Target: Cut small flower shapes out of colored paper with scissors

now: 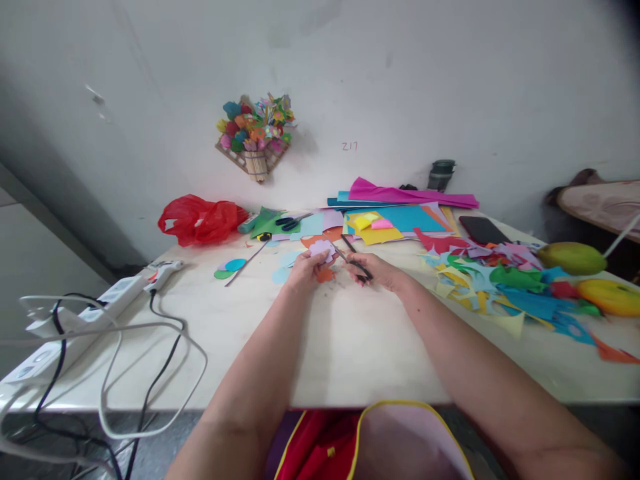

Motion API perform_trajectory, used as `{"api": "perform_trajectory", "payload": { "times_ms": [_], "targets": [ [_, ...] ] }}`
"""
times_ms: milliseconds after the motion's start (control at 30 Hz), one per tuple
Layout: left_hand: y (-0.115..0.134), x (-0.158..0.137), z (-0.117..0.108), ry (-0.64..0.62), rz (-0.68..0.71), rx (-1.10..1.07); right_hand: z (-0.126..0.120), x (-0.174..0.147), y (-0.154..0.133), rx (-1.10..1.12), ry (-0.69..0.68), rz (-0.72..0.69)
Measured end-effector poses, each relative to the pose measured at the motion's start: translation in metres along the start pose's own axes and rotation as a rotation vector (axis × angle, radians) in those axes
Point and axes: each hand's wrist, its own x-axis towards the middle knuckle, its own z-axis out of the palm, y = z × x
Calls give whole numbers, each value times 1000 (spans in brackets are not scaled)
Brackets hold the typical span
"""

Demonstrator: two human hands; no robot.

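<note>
My left hand (306, 270) pinches a small lilac paper flower (323, 249) with a scalloped edge, above the middle of the table. In my right hand (376, 271) is a pair of scissors (361, 269) with dark handles, my fingers wrapped round the grips. The blades point left and reach the right edge of the paper flower. Whether they touch the paper is too small to tell. Under and beside my left hand lie light blue paper pieces (281, 275), and an orange paper scrap (325, 275) shows just below the flower.
Coloured paper sheets (400, 219), a second pair of scissors (294, 222) and a red plastic bag (200, 220) lie along the back. Paper scraps (530, 300), a phone (483, 230) and a mango-like fruit (573, 257) are right. A power strip (75, 333) with loose cables stands left.
</note>
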Motion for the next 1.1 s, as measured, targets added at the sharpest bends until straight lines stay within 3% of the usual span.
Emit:
{"api": "perform_trajectory", "payload": {
  "times_ms": [800, 1100],
  "targets": [
    [3, -3, 4, 39, -21, -10, 4, 0, -8, 173, 33, 88],
    [4, -3, 3, 39, -4, -10, 3, 1, -6, 161, 15, 48]
  ]
}}
